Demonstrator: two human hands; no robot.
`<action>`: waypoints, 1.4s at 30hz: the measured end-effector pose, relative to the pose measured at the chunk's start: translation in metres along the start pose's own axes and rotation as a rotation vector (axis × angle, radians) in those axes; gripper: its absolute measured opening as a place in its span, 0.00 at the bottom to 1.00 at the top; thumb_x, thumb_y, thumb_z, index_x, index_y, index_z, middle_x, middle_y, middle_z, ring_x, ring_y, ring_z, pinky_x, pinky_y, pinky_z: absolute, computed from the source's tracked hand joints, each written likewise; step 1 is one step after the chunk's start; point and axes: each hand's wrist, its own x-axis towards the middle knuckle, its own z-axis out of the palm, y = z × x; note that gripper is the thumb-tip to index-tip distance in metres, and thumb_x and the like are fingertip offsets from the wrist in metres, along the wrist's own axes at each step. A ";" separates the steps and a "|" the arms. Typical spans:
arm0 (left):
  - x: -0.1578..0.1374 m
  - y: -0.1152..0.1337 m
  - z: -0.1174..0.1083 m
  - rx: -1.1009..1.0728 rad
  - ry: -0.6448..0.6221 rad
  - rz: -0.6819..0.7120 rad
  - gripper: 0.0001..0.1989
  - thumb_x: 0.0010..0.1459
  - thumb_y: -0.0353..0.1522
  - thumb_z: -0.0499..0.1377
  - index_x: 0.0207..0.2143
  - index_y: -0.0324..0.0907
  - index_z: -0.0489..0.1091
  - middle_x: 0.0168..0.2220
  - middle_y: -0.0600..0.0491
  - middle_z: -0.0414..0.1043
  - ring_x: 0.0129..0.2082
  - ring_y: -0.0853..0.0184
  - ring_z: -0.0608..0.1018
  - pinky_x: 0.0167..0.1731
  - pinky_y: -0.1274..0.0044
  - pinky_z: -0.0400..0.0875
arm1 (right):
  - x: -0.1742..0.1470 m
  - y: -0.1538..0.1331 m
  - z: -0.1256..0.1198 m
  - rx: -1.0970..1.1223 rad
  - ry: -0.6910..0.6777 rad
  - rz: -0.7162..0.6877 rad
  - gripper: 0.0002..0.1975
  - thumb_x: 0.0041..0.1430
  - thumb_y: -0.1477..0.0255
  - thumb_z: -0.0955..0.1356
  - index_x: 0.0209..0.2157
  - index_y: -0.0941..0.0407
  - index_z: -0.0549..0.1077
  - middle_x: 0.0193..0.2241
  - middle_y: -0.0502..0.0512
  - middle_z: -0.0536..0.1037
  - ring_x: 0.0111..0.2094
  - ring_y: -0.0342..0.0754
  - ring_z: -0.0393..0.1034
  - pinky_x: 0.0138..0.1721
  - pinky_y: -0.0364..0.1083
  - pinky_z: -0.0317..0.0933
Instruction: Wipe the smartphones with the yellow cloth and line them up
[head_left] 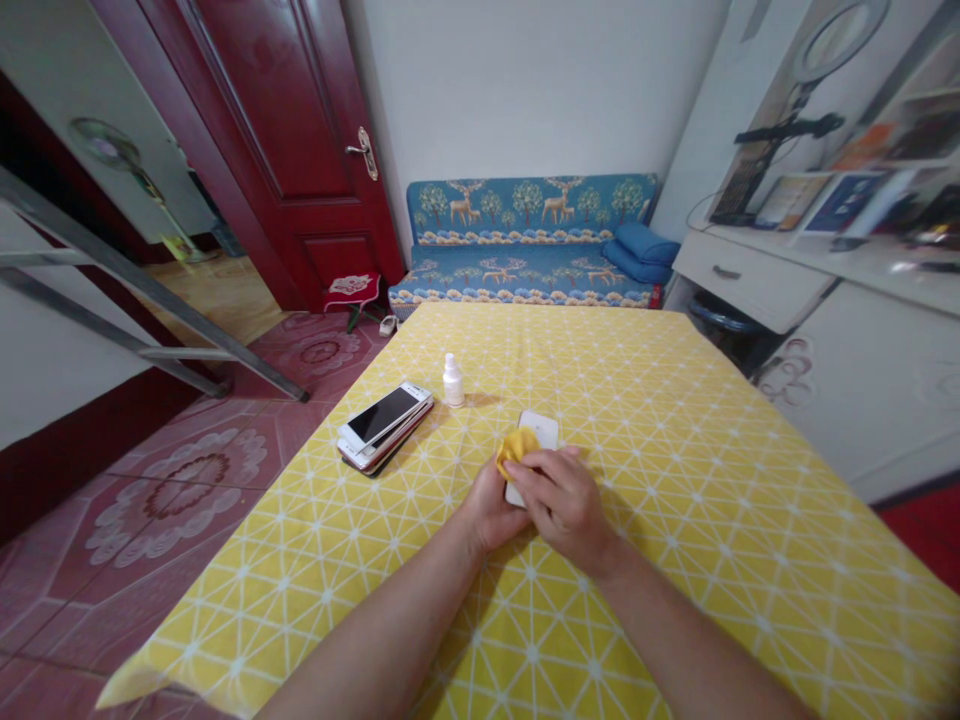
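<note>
A white smartphone [541, 428] rests in my left hand [491, 508], whose fingers wrap round it from below, just above the table. Over the phone, my right hand [566, 500] pinches a crumpled yellow cloth [516, 448] and presses it against the phone's white face. The cloth and my right fingers cover much of the phone's middle. To the left lies a stack of smartphones [386, 420], the top one white with a dark screen. A small white bottle [453, 382] with a white top stands upright beside the stack.
A yellow patterned cloth covers the table [637, 600]. Beyond it is a blue sofa [525, 265] with deer print. A white desk [757, 275] holding a ring light stands at right. A metal ladder [180, 310] and a red stool [352, 288] are at left.
</note>
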 end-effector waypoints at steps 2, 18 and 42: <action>0.001 -0.002 0.003 -0.087 -0.013 -0.088 0.17 0.57 0.44 0.58 0.34 0.38 0.74 0.29 0.48 0.75 0.30 0.66 0.78 0.32 0.77 0.73 | 0.000 0.005 -0.001 -0.099 0.069 0.082 0.17 0.60 0.80 0.64 0.49 0.55 0.74 0.36 0.57 0.74 0.38 0.49 0.68 0.39 0.50 0.62; -0.003 0.017 -0.002 -0.006 0.261 0.330 0.18 0.61 0.43 0.53 0.41 0.40 0.74 0.40 0.48 0.75 0.29 0.71 0.73 0.25 0.81 0.67 | -0.008 0.023 -0.003 -0.149 -0.023 0.354 0.08 0.61 0.70 0.66 0.38 0.53 0.78 0.34 0.54 0.73 0.36 0.48 0.68 0.39 0.49 0.61; -0.002 -0.003 -0.007 0.942 -0.097 0.474 0.17 0.51 0.33 0.64 0.45 0.47 0.76 0.45 0.46 0.70 0.50 0.54 0.69 0.58 0.58 0.56 | -0.022 0.108 -0.021 0.237 0.376 1.126 0.17 0.50 0.59 0.68 0.33 0.60 0.74 0.21 0.51 0.73 0.20 0.43 0.66 0.21 0.42 0.60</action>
